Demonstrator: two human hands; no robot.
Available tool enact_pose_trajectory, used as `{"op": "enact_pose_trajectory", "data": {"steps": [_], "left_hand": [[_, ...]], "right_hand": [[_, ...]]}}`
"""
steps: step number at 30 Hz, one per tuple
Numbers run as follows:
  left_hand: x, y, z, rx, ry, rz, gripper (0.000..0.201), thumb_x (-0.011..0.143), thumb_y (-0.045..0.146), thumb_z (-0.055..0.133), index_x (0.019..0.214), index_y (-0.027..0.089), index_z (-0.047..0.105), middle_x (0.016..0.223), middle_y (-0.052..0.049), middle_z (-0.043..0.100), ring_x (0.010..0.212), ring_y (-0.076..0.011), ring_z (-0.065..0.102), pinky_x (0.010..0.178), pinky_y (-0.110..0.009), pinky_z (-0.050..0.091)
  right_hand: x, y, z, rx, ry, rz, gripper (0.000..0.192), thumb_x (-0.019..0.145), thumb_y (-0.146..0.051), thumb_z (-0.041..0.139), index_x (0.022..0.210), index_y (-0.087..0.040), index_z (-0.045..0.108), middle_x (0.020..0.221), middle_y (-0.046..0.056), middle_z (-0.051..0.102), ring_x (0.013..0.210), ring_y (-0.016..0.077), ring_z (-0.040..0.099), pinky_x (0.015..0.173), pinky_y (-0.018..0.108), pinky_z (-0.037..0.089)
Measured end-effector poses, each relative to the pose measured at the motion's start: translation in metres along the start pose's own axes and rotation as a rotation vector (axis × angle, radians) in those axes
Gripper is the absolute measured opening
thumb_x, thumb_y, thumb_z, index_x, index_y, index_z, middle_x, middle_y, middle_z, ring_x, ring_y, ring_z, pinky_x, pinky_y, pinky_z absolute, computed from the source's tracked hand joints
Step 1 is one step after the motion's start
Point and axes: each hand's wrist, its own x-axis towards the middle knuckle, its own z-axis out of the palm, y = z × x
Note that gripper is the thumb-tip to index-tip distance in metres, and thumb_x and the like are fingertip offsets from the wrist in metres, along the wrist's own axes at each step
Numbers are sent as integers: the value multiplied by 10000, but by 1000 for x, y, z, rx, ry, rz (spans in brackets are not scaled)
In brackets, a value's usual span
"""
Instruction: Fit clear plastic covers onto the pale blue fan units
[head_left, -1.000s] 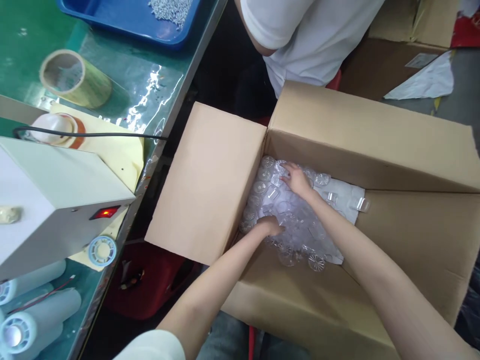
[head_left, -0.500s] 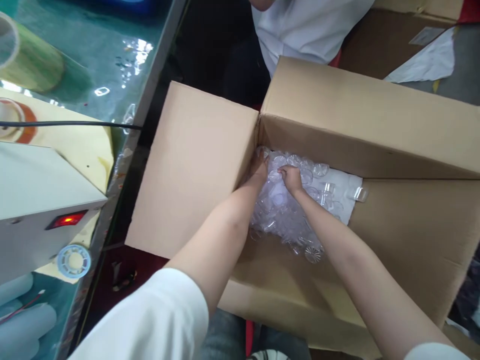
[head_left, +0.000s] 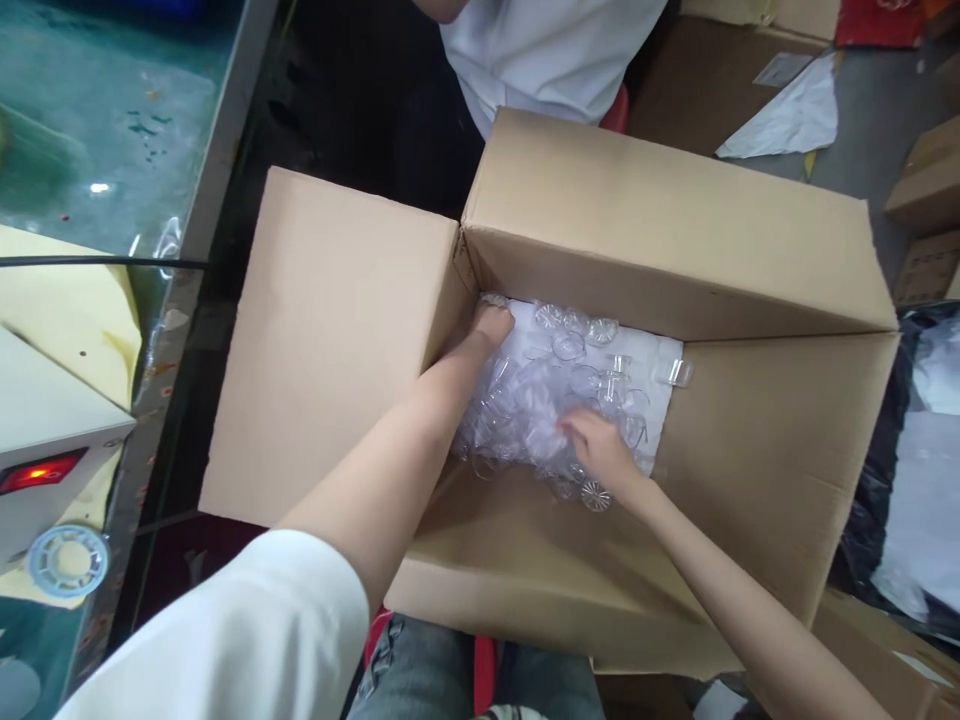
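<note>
An open cardboard box (head_left: 675, 240) sits in front of me. At its bottom lies a pile of several small clear plastic parts (head_left: 559, 385) on white paper (head_left: 652, 365). My left hand (head_left: 491, 325) reaches into the far left corner of the box and rests on the parts there, fingers curled down. My right hand (head_left: 600, 450) lies on the near side of the pile, fingers spread over the clear pieces. Whether either hand has a piece gripped is hidden by the pile.
A green-topped workbench (head_left: 105, 130) runs along the left, with a white device (head_left: 45, 440) showing a red light, yellow paper (head_left: 67, 310) and a black cable (head_left: 90, 262). Another person in a white shirt (head_left: 547, 50) sits beyond the box. More cartons (head_left: 930, 190) stand at right.
My right hand pulled back from the far side of the pile to its near edge. My left hand stayed at the far left corner. The view shifted right.
</note>
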Motion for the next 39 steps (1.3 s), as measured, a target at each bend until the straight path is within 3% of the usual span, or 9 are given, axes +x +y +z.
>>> {"op": "enact_pose_trajectory", "data": {"steps": [2, 6, 11, 15, 20, 30, 34, 37, 39], "left_hand": [[-4, 9, -4, 3, 26, -13, 352, 903, 322, 580, 1197, 129, 565, 1245, -118, 573, 1121, -248, 572, 950, -475, 486], [-24, 35, -4, -17, 92, -51, 314, 908, 301, 571, 1176, 138, 576, 1270, -107, 561, 1180, -261, 535, 994, -508, 446], [-74, 56, 4, -135, 71, -36, 221, 914, 276, 565, 1075, 133, 614, 1143, -84, 623, 1045, -207, 602, 908, -423, 511], [-119, 58, 7, -243, 97, -79, 152, 922, 233, 545, 1000, 128, 622, 1059, -66, 642, 997, -184, 612, 892, -399, 514], [-158, 59, 7, -347, 153, -207, 145, 938, 216, 502, 998, 127, 600, 966, -49, 640, 896, -162, 616, 836, -362, 514], [-194, 65, 15, -553, 126, -259, 166, 955, 188, 420, 927, 133, 574, 758, 2, 592, 691, -123, 565, 704, -289, 467], [-207, 69, 17, -610, 74, -239, 320, 941, 183, 351, 663, 168, 509, 582, 25, 462, 585, -126, 471, 597, -254, 385], [-219, 67, 13, -655, 38, -111, 387, 862, 309, 536, 528, 186, 382, 544, 41, 371, 612, -130, 431, 635, -245, 379], [-227, 63, 9, -682, 29, -5, 471, 686, 330, 744, 495, 179, 341, 600, 36, 396, 719, -147, 460, 716, -239, 402]], "right_hand": [[-18, 1, -9, 3, 16, 35, 177, 858, -279, 503, 775, -233, 652, 810, 46, 700, 791, 235, 645, 762, 354, 507], [-36, 3, -20, -18, 187, 156, 257, 929, -297, 371, 914, -193, 605, 912, 121, 673, 870, 284, 616, 797, 422, 471], [-41, -1, -14, 61, 66, 101, 181, 877, -294, 459, 803, -222, 608, 811, 58, 681, 796, 237, 640, 752, 348, 498], [-38, 1, -12, 61, 158, 185, 216, 913, -345, 440, 872, -202, 596, 826, 86, 681, 769, 251, 634, 715, 369, 498], [-36, -1, -4, 103, 110, 172, 259, 911, -428, 467, 858, -212, 598, 837, 87, 686, 772, 255, 640, 728, 379, 503], [-45, -9, 17, 142, 59, 179, 277, 908, -457, 472, 870, -215, 603, 832, 93, 687, 761, 268, 641, 718, 407, 505], [-48, -11, 15, 149, 72, 201, 274, 910, -454, 473, 886, -214, 603, 854, 109, 682, 795, 291, 633, 740, 443, 495], [-49, -23, 9, 179, 44, 187, 250, 906, -446, 497, 893, -220, 603, 871, 107, 677, 810, 289, 628, 753, 447, 494], [-48, -37, 7, 232, -31, 156, 240, 909, -439, 504, 880, -224, 606, 846, 91, 677, 796, 271, 638, 725, 412, 514]]}}
